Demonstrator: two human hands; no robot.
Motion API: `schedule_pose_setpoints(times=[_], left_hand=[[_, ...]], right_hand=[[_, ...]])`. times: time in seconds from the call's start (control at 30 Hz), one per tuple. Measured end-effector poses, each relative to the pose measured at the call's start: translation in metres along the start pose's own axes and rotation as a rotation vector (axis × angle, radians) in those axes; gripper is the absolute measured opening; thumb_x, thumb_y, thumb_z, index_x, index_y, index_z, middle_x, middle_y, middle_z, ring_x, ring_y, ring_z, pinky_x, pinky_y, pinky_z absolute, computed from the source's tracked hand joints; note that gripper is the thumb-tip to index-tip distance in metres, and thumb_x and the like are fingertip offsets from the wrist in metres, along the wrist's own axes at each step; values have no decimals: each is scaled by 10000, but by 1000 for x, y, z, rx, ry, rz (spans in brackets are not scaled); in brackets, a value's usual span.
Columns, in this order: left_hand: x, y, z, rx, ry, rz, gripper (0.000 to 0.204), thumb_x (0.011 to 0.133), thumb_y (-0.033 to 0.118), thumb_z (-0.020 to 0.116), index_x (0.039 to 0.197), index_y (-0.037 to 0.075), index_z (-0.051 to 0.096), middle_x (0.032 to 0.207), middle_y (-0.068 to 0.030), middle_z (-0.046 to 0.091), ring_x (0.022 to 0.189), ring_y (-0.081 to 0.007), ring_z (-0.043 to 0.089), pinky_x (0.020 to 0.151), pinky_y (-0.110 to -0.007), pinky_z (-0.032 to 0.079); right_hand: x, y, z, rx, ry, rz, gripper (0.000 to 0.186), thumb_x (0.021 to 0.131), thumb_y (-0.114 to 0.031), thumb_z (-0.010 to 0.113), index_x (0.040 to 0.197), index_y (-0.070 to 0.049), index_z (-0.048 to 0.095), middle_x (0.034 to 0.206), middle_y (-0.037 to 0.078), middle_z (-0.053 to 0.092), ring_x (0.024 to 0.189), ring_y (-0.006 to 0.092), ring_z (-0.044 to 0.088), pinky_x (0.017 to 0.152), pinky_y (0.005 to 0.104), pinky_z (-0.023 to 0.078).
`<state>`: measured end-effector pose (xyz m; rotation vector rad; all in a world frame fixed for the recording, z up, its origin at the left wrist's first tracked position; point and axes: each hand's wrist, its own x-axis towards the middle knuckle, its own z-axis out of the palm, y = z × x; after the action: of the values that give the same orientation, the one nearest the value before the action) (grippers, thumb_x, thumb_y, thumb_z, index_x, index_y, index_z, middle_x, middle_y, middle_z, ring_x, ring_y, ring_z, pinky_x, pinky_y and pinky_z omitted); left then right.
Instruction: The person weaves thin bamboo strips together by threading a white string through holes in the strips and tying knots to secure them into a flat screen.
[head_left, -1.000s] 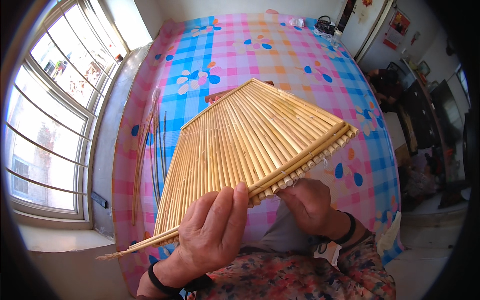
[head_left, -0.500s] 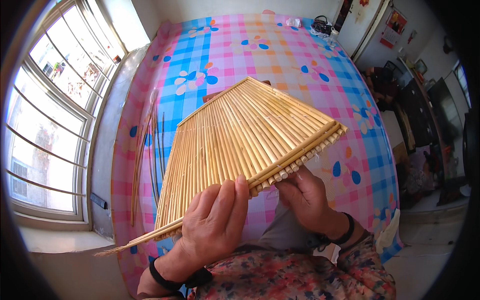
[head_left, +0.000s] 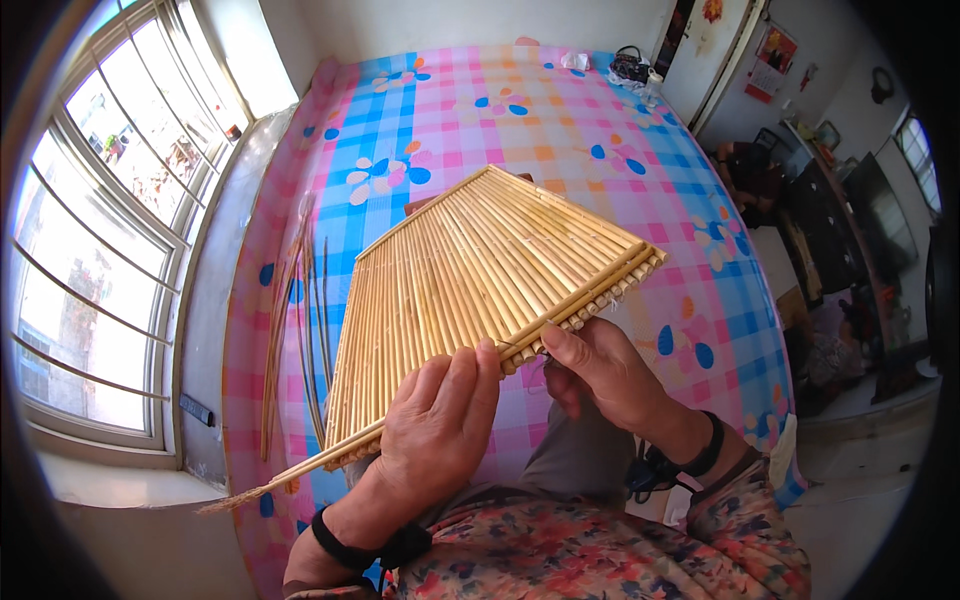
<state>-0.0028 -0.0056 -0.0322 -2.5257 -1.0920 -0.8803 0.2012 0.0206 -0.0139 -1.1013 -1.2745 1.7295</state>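
Observation:
A mat of pale yellow plant stalks [head_left: 450, 280], laid side by side, is tilted up in front of me. Along its near edge runs a binding strip of stalks [head_left: 590, 288], whose frayed end [head_left: 235, 498] sticks out at the lower left. My left hand [head_left: 430, 425] is closed over this edge, fingers on top; its thumb is hidden. Right of it, my right hand [head_left: 625, 375] grips the edge with the thumb on the strip and the fingers bent below. Cut stalk ends show in a row beneath the strip.
Long thin loose stalks [head_left: 283, 335] lie on the plaid flowered sheet [head_left: 450, 130] to the left. A reddish-brown object [head_left: 415, 207] is partly hidden behind the mat. On the windowsill lies a dark remote control [head_left: 197, 410]. A black bag [head_left: 629, 66] stands at the far right.
My right thumb has come up from beneath the edge onto the binding strip. The mat's right corner has shifted slightly left. My left hand keeps its hold.

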Motion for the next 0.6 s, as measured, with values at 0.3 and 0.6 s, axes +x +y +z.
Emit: schedule_pose_setpoints(times=[0.3, 0.6], left_hand=[[-1, 4, 13, 57, 13, 24, 456, 765, 60, 584, 1180, -128, 548, 998, -147, 558, 824, -223, 569, 666, -317, 481], [-20, 15, 31, 5, -29, 51, 464, 761, 63, 599, 1196, -89, 546, 1024, -128, 560, 852, -226, 572, 673, -329, 473]], right_hand=[[2, 10, 4, 350, 71, 78, 345, 960, -378, 574, 957, -34, 547, 724, 43, 560, 562, 119, 536, 467, 277, 439], [-24, 33, -16, 140, 101, 179, 381, 956, -384, 577, 1071, -21, 572, 821, 81, 623, 671, 188, 629, 562, 318, 511]])
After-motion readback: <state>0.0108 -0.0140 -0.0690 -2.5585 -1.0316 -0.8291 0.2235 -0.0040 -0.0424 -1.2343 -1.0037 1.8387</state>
